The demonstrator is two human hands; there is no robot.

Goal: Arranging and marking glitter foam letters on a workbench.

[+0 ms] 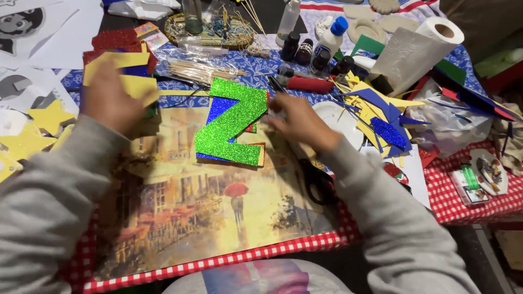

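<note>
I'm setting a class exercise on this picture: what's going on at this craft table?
A person in grey sleeves works over a painted street-scene mat. The right hand touches the edge of a green glitter letter Z lying on other cut-outs. The left hand rests on a stack of yellow, blue and red foam sheets. Black scissors lie nearby.

a cluttered table (pixel 468 204) under red checked cloth, dark floor (pixel 493 256) beside.
</note>
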